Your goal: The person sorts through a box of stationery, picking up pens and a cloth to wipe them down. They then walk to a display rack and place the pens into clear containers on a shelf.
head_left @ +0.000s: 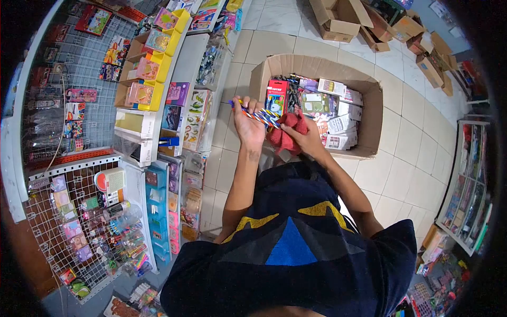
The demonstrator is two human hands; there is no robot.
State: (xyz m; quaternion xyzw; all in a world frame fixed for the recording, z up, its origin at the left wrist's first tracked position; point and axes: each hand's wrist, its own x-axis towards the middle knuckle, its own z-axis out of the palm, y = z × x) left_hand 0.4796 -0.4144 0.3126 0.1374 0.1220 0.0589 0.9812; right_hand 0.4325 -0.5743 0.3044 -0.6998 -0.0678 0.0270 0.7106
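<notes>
My left hand [250, 124] holds a bundle of striped pencils [260, 115], with its fingers curled over their upper left part. A crumpled red cloth [288, 133] is bunched in my right hand [308, 138], close against the lower right ends of the pencils. Both hands are over the near left edge of a large open cardboard box [373, 119]. Inside the box lie a red pencil pack [277, 91], a green patterned item [315, 103] and several white packages [338, 126].
Shelves with yellow trays [178, 31] and hanging goods stand on the left, beside a wire grid rack [42, 227]. Empty cardboard boxes [338, 24] sit on the tiled floor at the top right. A glass-fronted case [465, 195] stands at the right.
</notes>
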